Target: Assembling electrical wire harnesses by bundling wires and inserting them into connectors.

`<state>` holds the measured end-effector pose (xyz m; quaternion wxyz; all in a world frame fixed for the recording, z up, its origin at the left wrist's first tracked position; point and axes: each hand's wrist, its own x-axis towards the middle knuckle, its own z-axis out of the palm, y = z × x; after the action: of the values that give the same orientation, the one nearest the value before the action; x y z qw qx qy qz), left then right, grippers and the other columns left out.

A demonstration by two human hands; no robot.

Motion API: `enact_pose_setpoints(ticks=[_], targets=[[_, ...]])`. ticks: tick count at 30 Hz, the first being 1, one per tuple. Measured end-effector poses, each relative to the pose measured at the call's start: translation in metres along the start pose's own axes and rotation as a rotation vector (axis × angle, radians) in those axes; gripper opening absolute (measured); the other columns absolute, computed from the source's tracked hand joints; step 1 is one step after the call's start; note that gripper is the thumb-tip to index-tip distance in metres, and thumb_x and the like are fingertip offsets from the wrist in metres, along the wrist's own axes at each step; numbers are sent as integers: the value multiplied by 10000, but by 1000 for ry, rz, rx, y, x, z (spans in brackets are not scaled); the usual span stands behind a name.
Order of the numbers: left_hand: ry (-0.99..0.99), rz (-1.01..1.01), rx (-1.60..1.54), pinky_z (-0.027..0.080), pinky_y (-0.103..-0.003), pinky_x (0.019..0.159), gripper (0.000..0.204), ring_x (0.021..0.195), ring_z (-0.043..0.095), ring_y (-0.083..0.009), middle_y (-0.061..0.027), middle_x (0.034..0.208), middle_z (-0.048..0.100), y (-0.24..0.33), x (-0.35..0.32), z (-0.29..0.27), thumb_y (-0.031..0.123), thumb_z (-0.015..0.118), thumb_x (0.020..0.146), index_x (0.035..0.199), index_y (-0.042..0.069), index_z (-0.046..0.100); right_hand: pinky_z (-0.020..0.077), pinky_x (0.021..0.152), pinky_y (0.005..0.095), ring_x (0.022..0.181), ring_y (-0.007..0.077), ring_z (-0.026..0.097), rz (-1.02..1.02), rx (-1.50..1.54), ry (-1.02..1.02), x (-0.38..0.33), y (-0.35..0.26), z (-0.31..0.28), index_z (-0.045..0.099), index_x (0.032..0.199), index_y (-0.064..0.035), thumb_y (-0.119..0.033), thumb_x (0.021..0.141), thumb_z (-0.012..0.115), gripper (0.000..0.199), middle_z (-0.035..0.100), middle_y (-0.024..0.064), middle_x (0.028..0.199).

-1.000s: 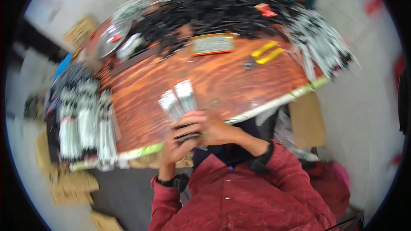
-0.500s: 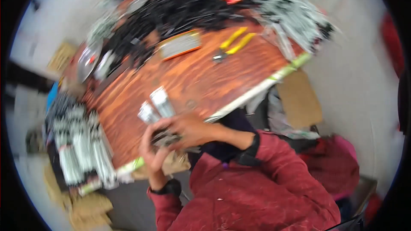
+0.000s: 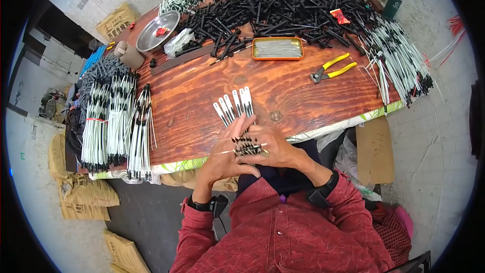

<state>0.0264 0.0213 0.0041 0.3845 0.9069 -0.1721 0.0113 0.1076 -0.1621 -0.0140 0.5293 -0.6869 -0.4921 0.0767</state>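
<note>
Over the table's near edge, my left hand [image 3: 221, 155] and my right hand [image 3: 277, 147] are both closed round one bundle of slim black-and-white plastic sticks [image 3: 234, 104]. The flat white ends, each with a small hole, fan out past my fingers toward the table. Dark ends [image 3: 246, 145] of the bundle show between my palms; its middle is covered by my fingers. Beyond my right hand lie yellow-handled pincers [image 3: 333, 69]. An orange-rimmed tin [image 3: 256, 56] holding thin metal pins [image 3: 278, 48] sits farther back.
Black plastic parts [image 3: 293, 12] are heaped along the table's far side. Bundled white-and-black sticks [image 3: 108, 126] lie at the left, with a loose pile [image 3: 401, 60] at the right. A metal bowl [image 3: 146, 38], a cup [image 3: 129, 55] and a dark bottle [image 3: 392, 5] stand around the heap.
The view has turned and steadied from a blur. The sticks' white ends are now spread in a wider fan, and my hands have come closer together round the bundle.
</note>
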Motion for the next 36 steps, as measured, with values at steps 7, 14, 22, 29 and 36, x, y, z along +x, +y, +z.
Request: enact_pose_setpoints(ticks=[7,14,22,29,36], targets=[[28,36,60,337,-497,1143,1220,1390,415,-386,-170,1438,483,12,7,-3,564,911,558,1510,31,366,519,732,428,867,316,642,-159,6,39,-2,-10,-5,724,1023,-79,-254,749,798,335,675,100,932],[7,115,-20,344,-494,1110,863,1320,438,-395,-142,1339,521,-1,17,-6,536,828,685,1342,35,577,517,741,403,912,295,648,-242,-69,65,-3,-13,-9,729,1022,-88,-241,745,786,321,674,89,965],[68,193,35,371,-506,1077,632,1318,416,-396,-147,1381,508,10,13,1,367,827,711,1225,56,633,462,918,442,1115,285,573,-219,-201,48,2,-24,-15,735,1082,-117,-259,741,787,373,620,54,1188],[121,108,-19,417,-505,1048,596,1285,470,-403,-154,1363,548,21,2,4,318,835,731,1239,75,637,400,1001,474,1229,299,501,-282,-137,5,13,-19,-21,714,1152,-133,-259,742,805,439,581,45,1284],[106,130,53,461,-479,1000,502,1215,555,-349,-108,1245,645,29,-4,-4,259,813,771,1215,76,666,383,1070,493,1277,292,493,-281,-62,-169,14,-13,-24,690,1197,-133,-295,735,832,510,582,12,1310]])
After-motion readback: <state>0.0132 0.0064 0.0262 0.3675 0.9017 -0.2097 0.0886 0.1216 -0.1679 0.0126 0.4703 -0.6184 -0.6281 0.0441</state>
